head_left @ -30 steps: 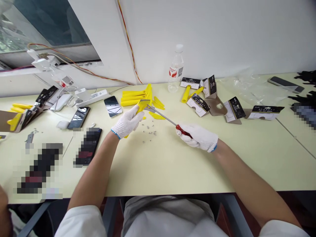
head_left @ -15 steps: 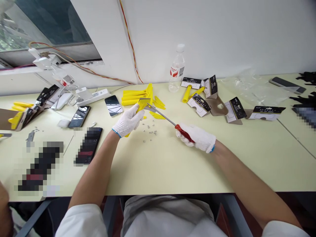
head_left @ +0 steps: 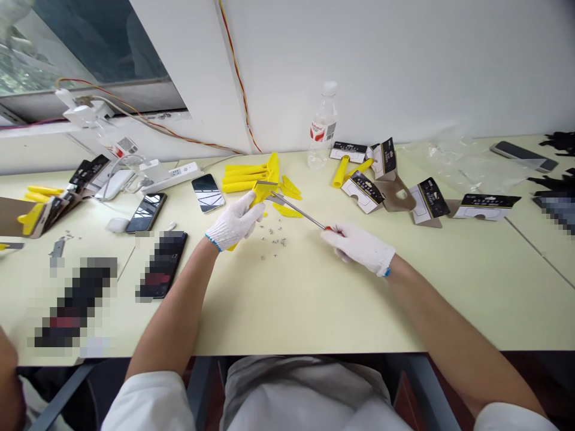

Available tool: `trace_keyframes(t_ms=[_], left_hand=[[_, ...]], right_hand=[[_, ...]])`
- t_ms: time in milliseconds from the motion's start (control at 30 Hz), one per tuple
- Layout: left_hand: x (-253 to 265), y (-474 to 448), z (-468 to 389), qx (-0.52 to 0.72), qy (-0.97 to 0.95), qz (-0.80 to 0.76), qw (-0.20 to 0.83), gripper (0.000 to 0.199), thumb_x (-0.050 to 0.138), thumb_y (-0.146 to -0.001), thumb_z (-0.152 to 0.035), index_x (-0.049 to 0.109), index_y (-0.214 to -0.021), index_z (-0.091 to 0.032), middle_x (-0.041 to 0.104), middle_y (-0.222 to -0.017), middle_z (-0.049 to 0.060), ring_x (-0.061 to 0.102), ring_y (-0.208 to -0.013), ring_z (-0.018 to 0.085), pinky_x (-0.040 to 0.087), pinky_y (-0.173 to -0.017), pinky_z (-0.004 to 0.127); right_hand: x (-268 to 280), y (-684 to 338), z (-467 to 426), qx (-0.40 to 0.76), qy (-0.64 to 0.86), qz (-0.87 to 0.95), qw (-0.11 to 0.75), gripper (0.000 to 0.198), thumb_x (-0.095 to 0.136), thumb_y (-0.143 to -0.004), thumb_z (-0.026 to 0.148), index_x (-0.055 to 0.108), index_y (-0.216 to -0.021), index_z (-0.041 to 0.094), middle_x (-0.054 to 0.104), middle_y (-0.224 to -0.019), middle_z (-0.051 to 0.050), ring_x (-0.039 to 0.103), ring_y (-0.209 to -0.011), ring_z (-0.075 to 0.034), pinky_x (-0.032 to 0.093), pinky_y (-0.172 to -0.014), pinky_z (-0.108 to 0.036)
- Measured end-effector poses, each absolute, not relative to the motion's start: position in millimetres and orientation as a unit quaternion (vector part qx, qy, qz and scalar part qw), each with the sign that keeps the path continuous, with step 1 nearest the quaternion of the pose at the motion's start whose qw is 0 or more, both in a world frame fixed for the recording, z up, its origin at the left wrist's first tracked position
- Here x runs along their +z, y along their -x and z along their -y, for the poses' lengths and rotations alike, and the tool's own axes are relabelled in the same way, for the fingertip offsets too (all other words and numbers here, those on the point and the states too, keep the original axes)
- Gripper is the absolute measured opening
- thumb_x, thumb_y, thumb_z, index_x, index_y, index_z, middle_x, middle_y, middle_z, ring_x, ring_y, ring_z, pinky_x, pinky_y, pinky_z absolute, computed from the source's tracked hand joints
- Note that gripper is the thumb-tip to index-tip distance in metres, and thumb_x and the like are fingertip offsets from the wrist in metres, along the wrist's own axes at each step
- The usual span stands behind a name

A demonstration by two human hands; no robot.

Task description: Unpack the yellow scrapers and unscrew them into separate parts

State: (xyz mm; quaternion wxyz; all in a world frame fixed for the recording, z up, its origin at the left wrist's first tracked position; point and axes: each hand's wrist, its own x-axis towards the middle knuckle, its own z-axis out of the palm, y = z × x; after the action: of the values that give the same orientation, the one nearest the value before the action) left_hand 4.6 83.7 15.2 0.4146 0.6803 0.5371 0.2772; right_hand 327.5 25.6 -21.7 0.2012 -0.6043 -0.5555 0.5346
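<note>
My left hand point(head_left: 237, 221), in a white knit glove, is closed around the handle of a yellow scraper point(head_left: 262, 190) with a metal blade at its head. In my gloved right hand point(head_left: 359, 246) is a screwdriver point(head_left: 305, 215); its red handle is mostly hidden by the fingers. The screwdriver's tip meets the scraper's head or lies just beside it. Small screws point(head_left: 275, 240) are scattered on the table below the scraper. Behind it lie several yellow scraper handles point(head_left: 245, 178) in a pile, with loose yellow plates point(head_left: 290, 188) to their right.
A plastic bottle point(head_left: 321, 129) stands near the wall. Torn cardboard packages point(head_left: 429, 200) and a clear plastic bag point(head_left: 467, 164) lie to the right. Phones point(head_left: 207, 193), a power strip point(head_left: 173, 177) and more packaged scrapers point(head_left: 67, 191) are on the left. Another person's arm point(head_left: 6, 377) shows at lower left.
My right hand has turned over the screwdriver handle, so the fingers now cover most of the red. The scraper and my left hand have barely shifted.
</note>
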Motion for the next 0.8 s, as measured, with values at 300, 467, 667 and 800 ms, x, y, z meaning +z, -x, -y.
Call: trace_keyframes(t_ms=[300,467,667,800], left_hand=[[11.7,-2.3,-85.3,0.262,-0.683,-0.541,0.415,0.018,0.058,-0.109,-0.040,0.064,-0.110,-0.022,0.053,-0.062,-0.008,0.047,-0.050,0.009,0.049,-0.061,0.025],[12.3,-3.2,-85.1,0.264,-0.681,-0.542,0.416,0.016,0.062,-0.107,-0.039,0.061,-0.103,-0.023,0.053,-0.062,-0.008,0.047,-0.048,0.009,0.047,-0.056,0.024],[13.4,-4.1,-84.8,0.264,-0.674,-0.546,0.423,0.019,0.063,-0.107,-0.042,0.061,-0.103,-0.023,0.054,-0.062,-0.008,0.046,-0.049,0.009,0.047,-0.058,0.024],[12.0,-2.9,-85.2,0.264,-0.677,-0.538,0.428,0.018,0.060,-0.108,-0.041,0.061,-0.105,-0.023,0.054,-0.061,-0.008,0.044,-0.049,0.009,0.046,-0.056,0.023]], right_hand=[[-19.7,-328.0,-26.2,0.473,0.620,0.597,0.187,0.060,0.054,-0.106,0.079,0.063,-0.087,0.023,0.059,-0.071,-0.001,0.048,-0.062,-0.017,0.035,-0.058,-0.031],[-18.7,-326.8,-24.9,0.459,0.631,0.606,0.157,0.058,0.060,-0.105,0.079,0.060,-0.086,0.024,0.056,-0.068,0.000,0.048,-0.061,-0.017,0.035,-0.059,-0.032],[-18.6,-327.0,-24.9,0.471,0.629,0.590,0.186,0.050,0.062,-0.105,0.069,0.060,-0.085,0.023,0.063,-0.076,-0.002,0.052,-0.066,-0.017,0.036,-0.060,-0.030],[-20.0,-326.8,-24.8,0.452,0.631,0.610,0.161,0.052,0.063,-0.105,0.073,0.061,-0.088,0.023,0.067,-0.073,-0.003,0.054,-0.066,-0.018,0.039,-0.062,-0.030]])
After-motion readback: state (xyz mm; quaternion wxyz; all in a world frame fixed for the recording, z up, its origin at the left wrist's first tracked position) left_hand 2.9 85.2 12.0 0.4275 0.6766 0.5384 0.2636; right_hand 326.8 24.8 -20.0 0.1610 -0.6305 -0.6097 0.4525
